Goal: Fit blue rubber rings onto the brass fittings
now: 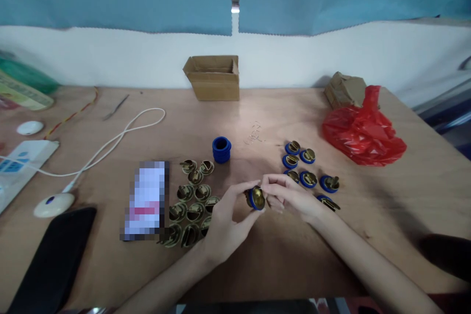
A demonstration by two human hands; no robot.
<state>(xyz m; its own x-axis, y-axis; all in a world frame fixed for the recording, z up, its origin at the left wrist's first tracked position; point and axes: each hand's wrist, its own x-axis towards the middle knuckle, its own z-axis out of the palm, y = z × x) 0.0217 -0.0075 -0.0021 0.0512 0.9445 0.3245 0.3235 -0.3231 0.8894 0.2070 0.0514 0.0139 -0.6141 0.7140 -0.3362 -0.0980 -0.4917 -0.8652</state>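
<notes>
My left hand [228, 223] grips a round brass-coloured metal fitting with a blue ring [257, 198] between thumb and fingers, its shiny hollow side facing right. My right hand [287, 194] is closed in a pinch at the fitting's right edge; whatever its fingertips hold is too small to make out. Left of my hands lie several brass fittings without blue rings [195, 211], partly covered by my left hand. On the right, several fittings with blue rings [308, 178] are grouped. A short stack of blue rings [221, 150] stands beyond my left hand.
Thin wire-like rings [255, 133] lie mid-table. An open cardboard box [217, 83] stands against the wall. A red plastic bag [362, 130] sits at the right. Leftward are a lit phone [147, 201], a black phone [55, 260], a white cable [110, 144] and a power strip [25, 164].
</notes>
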